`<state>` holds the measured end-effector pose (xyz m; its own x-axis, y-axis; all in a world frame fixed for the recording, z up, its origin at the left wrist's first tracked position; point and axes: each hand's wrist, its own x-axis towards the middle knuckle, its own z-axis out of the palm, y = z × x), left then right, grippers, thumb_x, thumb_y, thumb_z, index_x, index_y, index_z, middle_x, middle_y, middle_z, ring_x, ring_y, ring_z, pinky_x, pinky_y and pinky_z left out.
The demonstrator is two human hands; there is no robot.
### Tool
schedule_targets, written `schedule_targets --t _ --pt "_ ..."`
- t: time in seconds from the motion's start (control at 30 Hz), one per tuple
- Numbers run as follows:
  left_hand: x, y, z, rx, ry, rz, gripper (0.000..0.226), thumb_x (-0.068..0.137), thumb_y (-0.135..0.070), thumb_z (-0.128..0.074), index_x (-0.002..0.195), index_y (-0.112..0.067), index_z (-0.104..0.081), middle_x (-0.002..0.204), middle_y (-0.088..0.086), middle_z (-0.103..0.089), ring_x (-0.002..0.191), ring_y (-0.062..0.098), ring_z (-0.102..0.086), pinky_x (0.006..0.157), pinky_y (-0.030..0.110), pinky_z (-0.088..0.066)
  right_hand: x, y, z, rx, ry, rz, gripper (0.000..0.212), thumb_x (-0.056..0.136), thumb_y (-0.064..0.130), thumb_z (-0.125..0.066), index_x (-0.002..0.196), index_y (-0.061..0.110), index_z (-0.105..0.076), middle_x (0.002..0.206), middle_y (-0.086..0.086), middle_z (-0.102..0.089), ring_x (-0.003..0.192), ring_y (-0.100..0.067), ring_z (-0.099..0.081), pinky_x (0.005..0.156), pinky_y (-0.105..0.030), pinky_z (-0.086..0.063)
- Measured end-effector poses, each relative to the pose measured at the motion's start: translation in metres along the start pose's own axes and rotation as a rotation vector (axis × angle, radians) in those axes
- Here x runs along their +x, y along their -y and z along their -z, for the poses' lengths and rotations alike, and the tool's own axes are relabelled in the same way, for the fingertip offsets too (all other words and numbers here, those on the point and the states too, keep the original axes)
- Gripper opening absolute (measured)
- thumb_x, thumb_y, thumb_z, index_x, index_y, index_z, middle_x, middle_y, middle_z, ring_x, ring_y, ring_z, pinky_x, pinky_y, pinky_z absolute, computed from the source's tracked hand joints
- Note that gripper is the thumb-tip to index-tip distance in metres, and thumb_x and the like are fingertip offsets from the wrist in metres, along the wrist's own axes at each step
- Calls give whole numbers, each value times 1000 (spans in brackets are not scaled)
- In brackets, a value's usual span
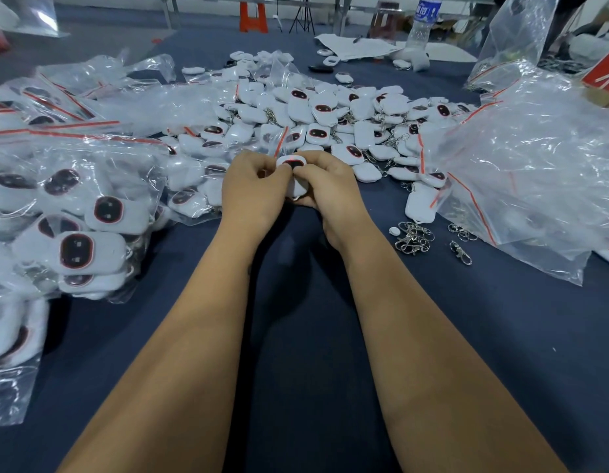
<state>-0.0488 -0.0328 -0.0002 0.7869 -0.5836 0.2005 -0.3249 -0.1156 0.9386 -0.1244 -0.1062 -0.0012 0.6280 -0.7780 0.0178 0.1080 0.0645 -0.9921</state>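
White fob (292, 164) pinched at frame centre by curled fingers of left hand (253, 187) and right hand (330, 186), liable to slip onto table (296, 319) if thumbs press unevenly.

Dark blue cloth table surface (313, 336) fills the foreground. Beyond it lie grey floor (108, 32), an orange plastic stool (253, 13), a black tripod (301, 15)

We note a heap of loose white key fobs (316, 121) on the dark blue tablecloth (296, 336). Bagged fobs (74, 247) lie left and metal clasps (413, 237) right, with a water bottle (424, 22) beyond.
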Motion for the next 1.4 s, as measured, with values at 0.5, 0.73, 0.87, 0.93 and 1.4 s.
schedule_targets --t 0.5,0.73,0.87,0.93,1.4 --pt "-2 -2 7 71 -65 -156 37 82 -16 -64 114 -34 -64 78 -17 -60 61 -5 -57 61 15 -48 -3 15 2 470 -73 92 11 97 -3 -51 97 8 -50 84 -12 -68 75 -20 -67 73 -26 -59" --pt "-5 -7 6 -21 -161 -204 41 83 -14 -61 121 -29 -56 100 -8 -57 83 14 -61 78 34 -56 -5 4 -13 135 -126 81 12 99 6 -52 102 13 -43 95 -15 -67 76 -20 -68 80 -40 -56" --pt "-9 -9 3 -40 -109 -278 45 78 -8 -56 114 -35 -61 98 -12 -57 74 6 -56 69 28 -55 -4 0 -15 -461 -93 204 18 96 13 -54 79 13 -61 71 0 -61 77 -17 -57 76 -37 -40" --pt "-9 -10 2 -42 -123 -277 45 76 -7 -53 110 -35 -63 95 -15 -57 73 -1 -53 70 18 -49 -3 0 -17 -694 -99 243 29 95 18 -51 71 10 -65 75 2 -59 93 -22 -52 80 -35 -29" --pt "1 1 3 -71 -251 -72 36 87 -3 -41 89 -32 -63 107 -6 -59 85 16 -56 75 29 -48 2 5 35 -1178 -427 -23 46 86 9 -49 132 15 -49 139 -9 -48 130 -33 -36 106 -39 -28"
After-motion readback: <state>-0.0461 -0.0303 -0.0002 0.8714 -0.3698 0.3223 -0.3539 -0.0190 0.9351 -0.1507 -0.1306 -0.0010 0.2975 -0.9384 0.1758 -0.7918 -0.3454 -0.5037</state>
